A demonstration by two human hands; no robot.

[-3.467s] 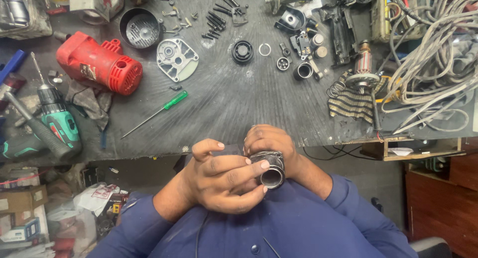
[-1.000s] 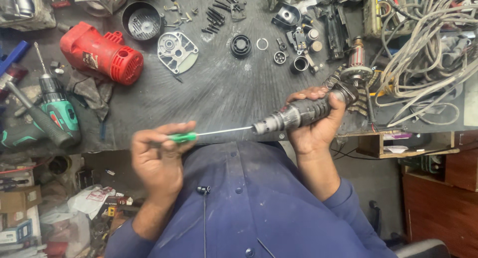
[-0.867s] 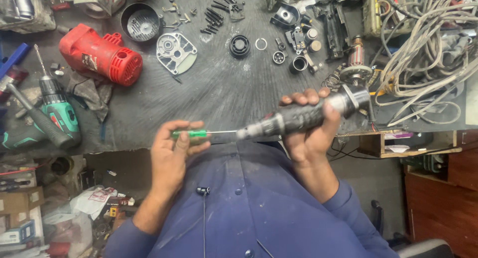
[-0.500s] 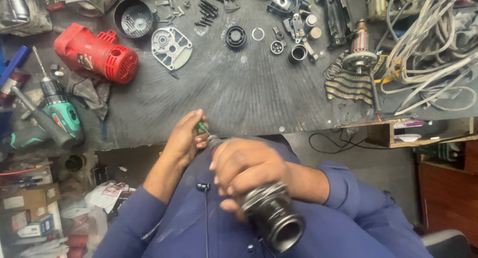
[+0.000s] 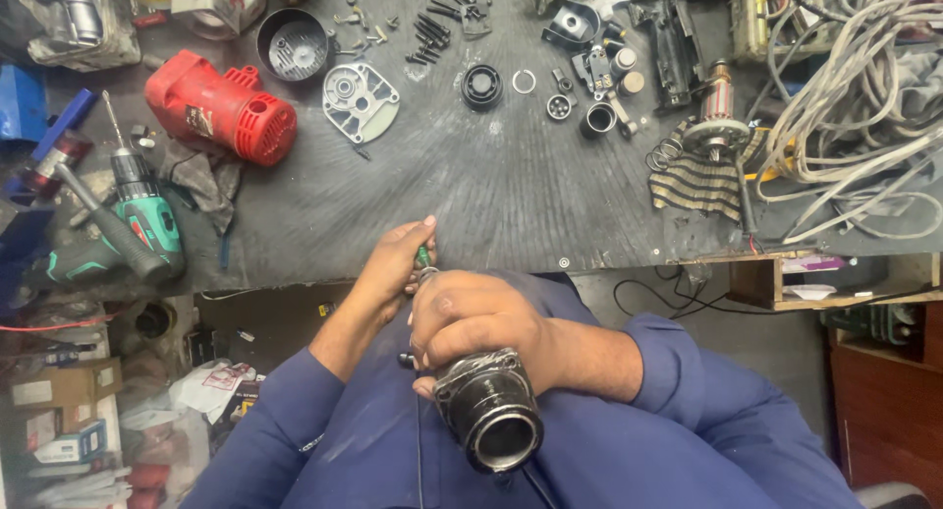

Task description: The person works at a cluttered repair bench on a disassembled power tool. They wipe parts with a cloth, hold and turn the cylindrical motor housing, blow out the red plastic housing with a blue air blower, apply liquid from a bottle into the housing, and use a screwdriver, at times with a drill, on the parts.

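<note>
**Housing being drawn into the lap, screwdriver being worked from above**

A second ago the cylindrical metal housing was being held out level over the near edge of the bench, with the screwdriver lined up on it from the left. Now the housing [image 5: 488, 423] is being held low, off the bench and against the blue shirt, with its open round mouth turned toward the camera. The screwdriver is being brought in from the far end instead, which suggests that a fastener or part deep inside the body is being addressed rather than one at the mouth; that is a judgement only, since the tip is hidden.

The left hand [image 5: 393, 263] is being kept closed round the green screwdriver handle [image 5: 422, 257], of which only a short green piece is showing between thumb and forefinger. The shaft is being covered by the other hand, so its point of contact cannot be told.

The right hand [image 5: 476, 322] is being wrapped over the far part of the housing, fingers curled tight on it, with the dark rim left bare at the near end.

On the bench beyond, the red motor casing [image 5: 221, 106] is lying far left, the round grey cover plate [image 5: 360, 100] just right of it, and the armature [image 5: 719, 126] well to the right, beside the tangled grey cables [image 5: 855, 96]. None of these is being touched.
</note>
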